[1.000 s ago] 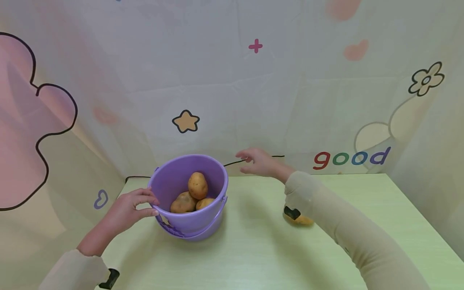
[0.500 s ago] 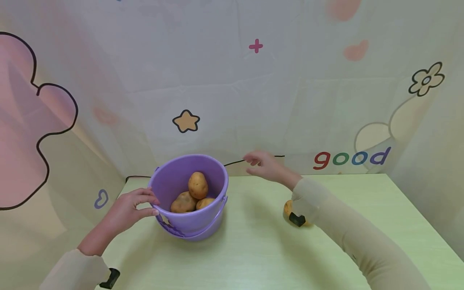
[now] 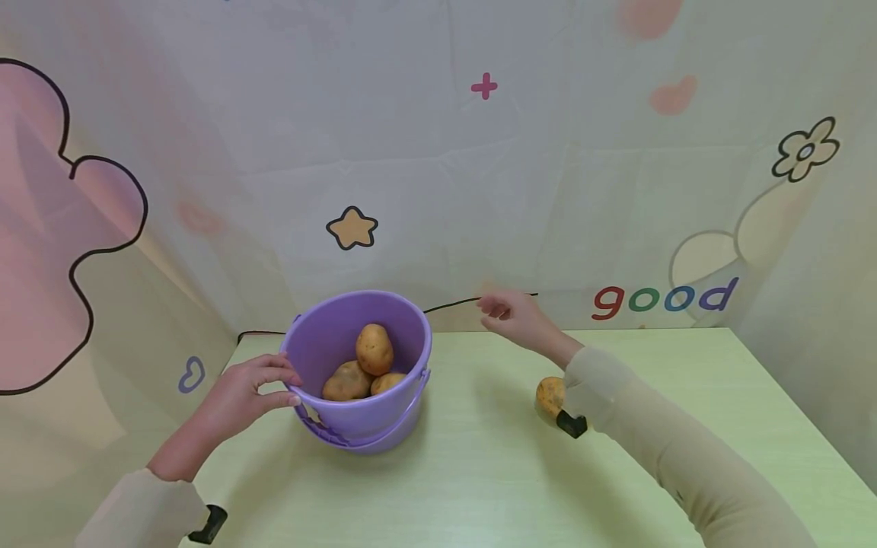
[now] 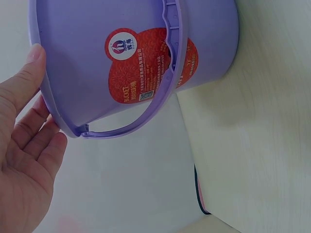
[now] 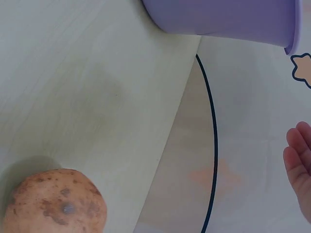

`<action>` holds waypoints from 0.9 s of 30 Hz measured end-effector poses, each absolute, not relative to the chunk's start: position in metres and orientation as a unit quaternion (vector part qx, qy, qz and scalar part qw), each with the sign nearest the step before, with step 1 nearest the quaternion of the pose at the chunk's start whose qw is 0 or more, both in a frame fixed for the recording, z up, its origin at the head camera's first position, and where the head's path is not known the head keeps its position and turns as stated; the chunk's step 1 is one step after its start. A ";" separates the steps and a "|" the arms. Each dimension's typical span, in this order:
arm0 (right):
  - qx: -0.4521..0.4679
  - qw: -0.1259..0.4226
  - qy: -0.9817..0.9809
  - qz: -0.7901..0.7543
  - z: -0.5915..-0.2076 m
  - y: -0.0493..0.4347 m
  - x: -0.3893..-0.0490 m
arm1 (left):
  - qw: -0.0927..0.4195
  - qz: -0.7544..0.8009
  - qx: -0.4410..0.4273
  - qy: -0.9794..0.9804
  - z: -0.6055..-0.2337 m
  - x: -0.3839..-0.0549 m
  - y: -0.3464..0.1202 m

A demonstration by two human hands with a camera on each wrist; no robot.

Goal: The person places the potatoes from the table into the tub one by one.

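A purple bucket (image 3: 356, 415) stands at the left of the table with several potatoes (image 3: 374, 350) inside. My left hand (image 3: 250, 392) holds its left rim, thumb at the near side and fingertips over the edge. In the left wrist view, the bucket's red label (image 4: 126, 68) and hanging handle (image 4: 141, 121) show beside that hand (image 4: 29, 145). To the right of the bucket, my right hand (image 3: 514, 313) is raised with loosely bent fingers and nothing in them. Below its wrist another potato (image 3: 550, 396) lies on the table, partly hidden by the sleeve; the right wrist view shows this potato (image 5: 58, 204) close up.
The pale green table (image 3: 466, 487) ends at a printed cloth backdrop (image 3: 438, 190). Side cloths close in both ends. Small black wrist mounts (image 3: 572, 424) stick out below both sleeves.
My right hand has moved away from the bucket to the right, and its fingers have relaxed inward. More of the loose potato shows. The left hand and bucket stay put.
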State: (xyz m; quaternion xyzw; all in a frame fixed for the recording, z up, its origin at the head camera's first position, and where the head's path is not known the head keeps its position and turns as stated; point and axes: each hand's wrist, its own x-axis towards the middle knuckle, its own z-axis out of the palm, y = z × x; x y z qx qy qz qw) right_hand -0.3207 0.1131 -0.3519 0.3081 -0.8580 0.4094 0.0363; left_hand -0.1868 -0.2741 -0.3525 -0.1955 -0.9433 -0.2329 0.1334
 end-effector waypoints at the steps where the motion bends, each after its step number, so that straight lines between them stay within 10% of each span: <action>1: 0.304 0.036 -0.860 0.409 -0.353 0.114 -0.321 | 0.133 -0.233 -0.195 -0.943 -0.352 -0.187 -0.274; 27: 0.240 0.027 -0.875 0.419 -0.381 0.150 -0.321 | 0.141 -0.236 -0.197 -0.941 -0.353 -0.186 -0.274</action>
